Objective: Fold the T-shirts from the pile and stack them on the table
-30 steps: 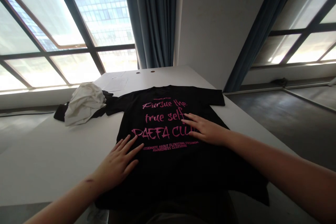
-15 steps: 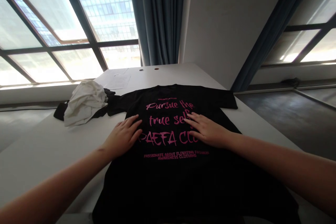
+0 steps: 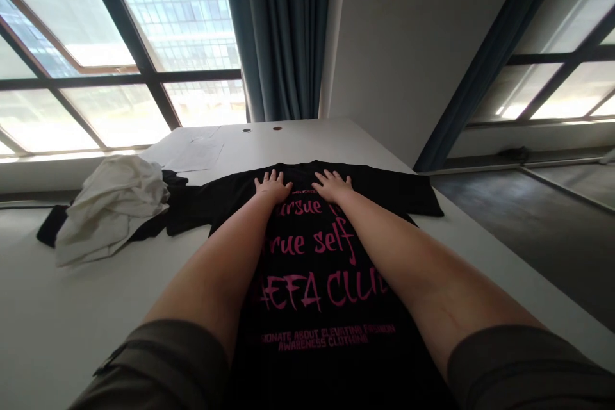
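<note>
A black T-shirt (image 3: 307, 262) with pink lettering is spread on the white table (image 3: 48, 307), its neck end away from me and its sleeves out to both sides. My left hand (image 3: 273, 187) lies flat on its upper left part, just below the collar, fingers spread. On the upper right part rests my right hand (image 3: 332, 187), also flat with fingers apart. Both hands touch the fabric without gripping it. My forearms cover some of the printed words and parts of the shirt's sides.
A crumpled white cloth (image 3: 113, 205) lies together with dark fabric at the left, by the left sleeve. Sheets of paper (image 3: 195, 150) lie at the table's far left. Behind the table stand a blue curtain (image 3: 281, 32), a wall (image 3: 408, 32) and windows (image 3: 173, 13).
Both hands have moved forward over the shirt, from the middle of the print up to the collar area. The view has come closer and shifted a little. The shirt still lies spread.
</note>
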The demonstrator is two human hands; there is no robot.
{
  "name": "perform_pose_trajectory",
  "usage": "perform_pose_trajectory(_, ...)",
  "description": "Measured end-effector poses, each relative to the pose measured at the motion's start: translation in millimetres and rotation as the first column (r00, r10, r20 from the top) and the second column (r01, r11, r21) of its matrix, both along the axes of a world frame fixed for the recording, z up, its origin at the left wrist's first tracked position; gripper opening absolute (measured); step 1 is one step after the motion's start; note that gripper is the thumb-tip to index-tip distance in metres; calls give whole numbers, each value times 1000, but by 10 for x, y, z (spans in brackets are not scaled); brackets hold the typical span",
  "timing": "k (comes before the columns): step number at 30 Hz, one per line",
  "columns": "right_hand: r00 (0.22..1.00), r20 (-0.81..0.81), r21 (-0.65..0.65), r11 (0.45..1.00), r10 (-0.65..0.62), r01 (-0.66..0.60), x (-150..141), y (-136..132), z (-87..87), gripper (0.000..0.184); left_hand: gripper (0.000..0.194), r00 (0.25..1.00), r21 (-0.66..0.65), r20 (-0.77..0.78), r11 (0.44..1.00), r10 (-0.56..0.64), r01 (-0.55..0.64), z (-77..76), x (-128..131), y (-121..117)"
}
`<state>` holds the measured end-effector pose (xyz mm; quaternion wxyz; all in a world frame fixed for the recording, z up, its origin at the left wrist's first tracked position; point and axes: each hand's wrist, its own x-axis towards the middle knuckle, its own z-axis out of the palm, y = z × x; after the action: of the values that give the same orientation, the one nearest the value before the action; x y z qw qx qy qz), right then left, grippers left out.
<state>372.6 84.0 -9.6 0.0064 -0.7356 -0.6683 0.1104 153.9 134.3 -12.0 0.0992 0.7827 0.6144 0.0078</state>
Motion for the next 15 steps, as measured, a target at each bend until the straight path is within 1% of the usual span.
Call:
perform_pose_trajectory(3,999,3,0,999,-35,35,95,194,-26,72,88,999,9,35,1000,-9,9,-27,-14,232)
perform_pose_trajectory(7,997,7,3,997,-71,71,153,397,-45,79,89,999,16,45,1000,-2,2,-34,-16,445)
perform_pose_trajectory(11,996,11,8,996,-86,86,192,518,-37,78,85,999,8,44,1000,-9,8,-46,-8,587)
perform_pose_trajectory(15,994,15,-5,994,-106,106,200,586,-6,73,84,998,5,56,1000,-16,16,-52,-7,667)
